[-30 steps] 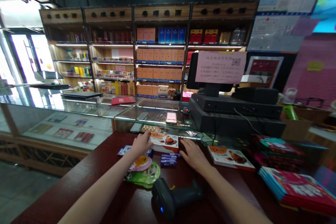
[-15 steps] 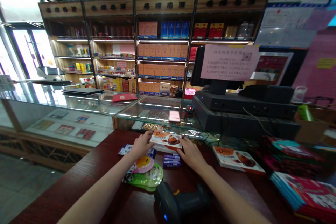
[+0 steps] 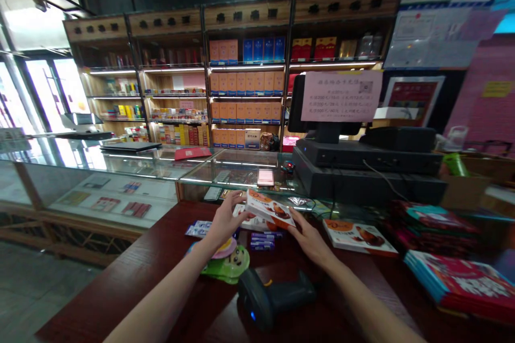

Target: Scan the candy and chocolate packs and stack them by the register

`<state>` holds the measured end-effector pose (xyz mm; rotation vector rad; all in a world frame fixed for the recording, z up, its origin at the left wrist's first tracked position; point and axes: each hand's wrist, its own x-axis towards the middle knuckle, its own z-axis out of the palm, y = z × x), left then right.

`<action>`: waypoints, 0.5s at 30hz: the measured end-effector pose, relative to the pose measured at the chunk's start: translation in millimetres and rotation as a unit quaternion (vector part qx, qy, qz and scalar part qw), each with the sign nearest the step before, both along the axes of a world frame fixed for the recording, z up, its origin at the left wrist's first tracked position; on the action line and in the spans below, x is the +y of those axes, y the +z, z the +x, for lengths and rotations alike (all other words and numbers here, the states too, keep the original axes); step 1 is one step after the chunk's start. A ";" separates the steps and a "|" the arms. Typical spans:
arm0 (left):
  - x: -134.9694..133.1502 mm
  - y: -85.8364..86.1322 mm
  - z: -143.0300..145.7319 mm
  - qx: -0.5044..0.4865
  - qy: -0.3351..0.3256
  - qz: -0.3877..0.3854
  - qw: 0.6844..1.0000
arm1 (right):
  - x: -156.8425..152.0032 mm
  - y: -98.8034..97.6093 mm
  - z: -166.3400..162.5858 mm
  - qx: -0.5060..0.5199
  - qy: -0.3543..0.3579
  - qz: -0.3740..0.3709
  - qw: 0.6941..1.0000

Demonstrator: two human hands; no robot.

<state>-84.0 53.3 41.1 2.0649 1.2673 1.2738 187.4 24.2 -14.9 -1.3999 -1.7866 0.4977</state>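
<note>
A white and orange box of chocolates point(image 3: 269, 210) is raised and tilted, its right end lower. My left hand point(image 3: 225, 221) is closed on its left end, and my right hand point(image 3: 309, 238) grips the right end. Beneath it, partly hidden, a second similar box point(image 3: 256, 223) lies on the dark red counter point(image 3: 132, 278). Just in front are several small purple packets point(image 3: 262, 241). Under and beside my left forearm lie blue and white packets point(image 3: 198, 228) and a green cartoon-faced package point(image 3: 231, 267). A black barcode scanner point(image 3: 277, 296) rests nearer to me, its blue light lit.
To the right, another chocolate box point(image 3: 359, 237) lies flat beside stacked red packages point(image 3: 470, 286). A cash register with a monitor point(image 3: 341, 99) stands behind. Glass display cases point(image 3: 120, 179) run along the back and left, with stocked shelves point(image 3: 245, 83) beyond.
Both hands have lifted the top chocolate box and tilted it, exposing another box below. The view has shifted slightly.
</note>
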 end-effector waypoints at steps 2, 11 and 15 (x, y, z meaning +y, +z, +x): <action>-9.8 4.3 9.9 -0.017 -0.035 0.016 0.999 | -5.6 -2.2 12.7 0.033 0.019 -0.003 0.999; -27.4 0.7 46.4 -0.001 -0.073 0.133 0.988 | -30.1 -14.4 57.3 0.077 0.030 0.001 0.997; -28.2 -6.2 58.7 0.020 -0.081 0.214 0.973 | -36.9 -21.6 66.2 0.075 0.003 0.004 0.997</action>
